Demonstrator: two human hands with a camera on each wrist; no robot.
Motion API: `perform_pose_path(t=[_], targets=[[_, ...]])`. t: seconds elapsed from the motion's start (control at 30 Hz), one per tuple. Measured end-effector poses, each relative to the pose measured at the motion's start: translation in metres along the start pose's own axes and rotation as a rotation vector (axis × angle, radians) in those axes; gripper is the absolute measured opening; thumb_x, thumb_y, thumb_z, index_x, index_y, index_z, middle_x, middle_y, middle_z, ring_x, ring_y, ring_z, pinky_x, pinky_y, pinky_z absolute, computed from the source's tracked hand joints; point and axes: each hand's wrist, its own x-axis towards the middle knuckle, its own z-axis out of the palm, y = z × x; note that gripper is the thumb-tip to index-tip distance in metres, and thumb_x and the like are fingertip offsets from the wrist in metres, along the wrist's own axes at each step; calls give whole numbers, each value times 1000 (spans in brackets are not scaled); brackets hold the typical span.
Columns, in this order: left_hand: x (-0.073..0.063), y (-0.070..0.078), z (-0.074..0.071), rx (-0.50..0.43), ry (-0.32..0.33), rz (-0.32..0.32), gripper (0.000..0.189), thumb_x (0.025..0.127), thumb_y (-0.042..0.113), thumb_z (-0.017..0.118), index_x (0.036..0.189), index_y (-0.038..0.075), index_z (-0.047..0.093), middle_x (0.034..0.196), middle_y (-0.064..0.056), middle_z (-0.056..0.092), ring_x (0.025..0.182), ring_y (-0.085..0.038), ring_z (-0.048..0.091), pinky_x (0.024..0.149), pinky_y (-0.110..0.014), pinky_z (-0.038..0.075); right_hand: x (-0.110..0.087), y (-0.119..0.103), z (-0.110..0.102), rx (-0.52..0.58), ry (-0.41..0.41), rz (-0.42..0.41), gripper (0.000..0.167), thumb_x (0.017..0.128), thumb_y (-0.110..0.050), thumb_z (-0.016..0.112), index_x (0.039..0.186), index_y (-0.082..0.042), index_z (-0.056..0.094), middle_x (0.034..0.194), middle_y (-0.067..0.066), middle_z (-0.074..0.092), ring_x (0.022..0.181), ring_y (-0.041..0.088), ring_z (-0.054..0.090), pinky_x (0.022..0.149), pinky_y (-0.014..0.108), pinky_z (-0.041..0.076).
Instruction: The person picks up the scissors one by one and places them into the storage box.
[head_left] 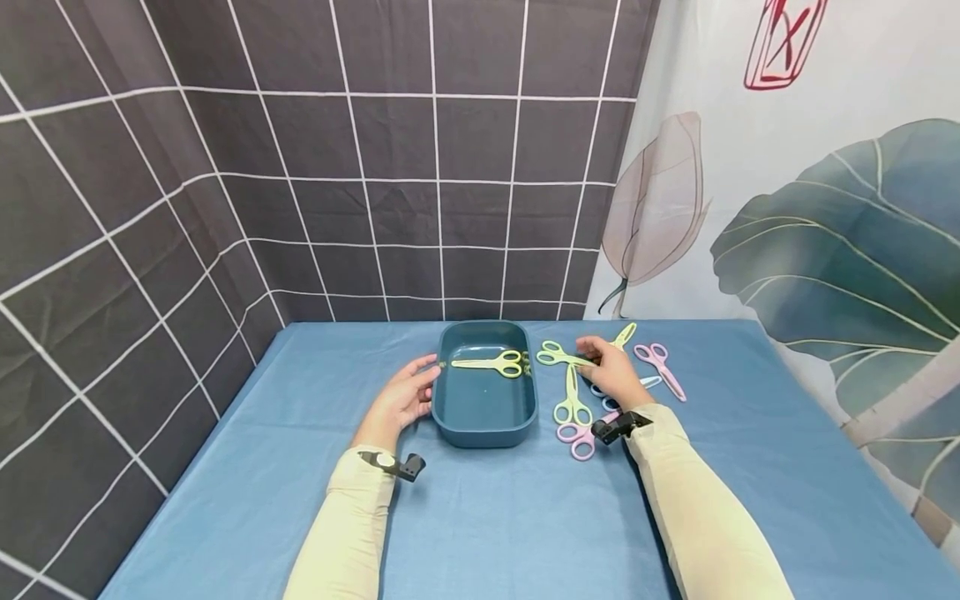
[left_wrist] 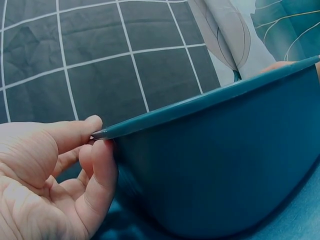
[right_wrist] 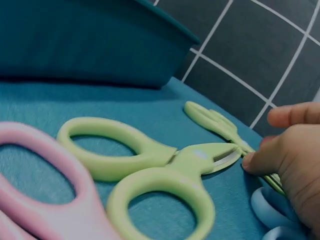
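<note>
Left hand [head_left: 405, 396] at the left side of a teal rectangular bin [head_left: 483, 438]; fingers pinching the rim, thumb above, others curled below it, as the left wrist view shows. Bin sits upright on the table [head_left: 480, 525]. Inside, yellow scissors [head_left: 497, 363], lying crosswise, blades to the left, handle loops to the right.

Right hand [head_left: 617, 373] right of the bin, over a loose cluster of scissors. Fingers bent at the blade end of light-green scissors [head_left: 566, 359], thumb touching the blades; cannot tell whether they are grasped. Handle loops of this pair point left, just beside the bin's right wall.

Around that hand: yellow-green scissors [head_left: 572, 393], loops toward the person, blade tip close to the light-green blades. Nearer, pink scissors [head_left: 592, 432], partly hidden under the right wrist. Beyond the hand, another yellow-green pair [head_left: 625, 334]; to its right, mauve-pink scissors [head_left: 660, 367], blades angled toward the person. Pale-blue scissors [head_left: 651, 382] partly covered by the hand.

Table cloth blue. Behind: dark grid-patterned cloth [head_left: 397, 212]; at right, white leaf-printed curtain [head_left: 720, 275]. Both sleeves cream, a black wrist camera on each.
</note>
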Motion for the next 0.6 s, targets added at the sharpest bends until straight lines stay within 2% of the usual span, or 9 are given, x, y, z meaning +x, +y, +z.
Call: perform_pose_path(t=[0.23,0.47,0.6], targets=[[0,0,0,4,3,7,49,104,18,59,150,13,42,83,2,55,60,-5,44,50,-19,44,1,-2,5,-90,-4,-43,37,92,6,66,127,0,60,113,19,71,107,36,64,97,53,48],[1,-1,-1,-1,4,6,49,104,17,59,150,14,43,85,0,56,60,-6,44,50,-20,44,1,-4,6,-168,-3,-127,35,93,9,62,127,4,60,112,23,69,104,39,64,94,54,49],[1,0,0,-3,6,3,48,104,17,59,150,14,43,86,0,57,60,-6,44,50,-20,44,1,-4,4,-162,-21,-113,37,93,10,59,130,5,59,114,24,68,107,40,63,96,55,48]])
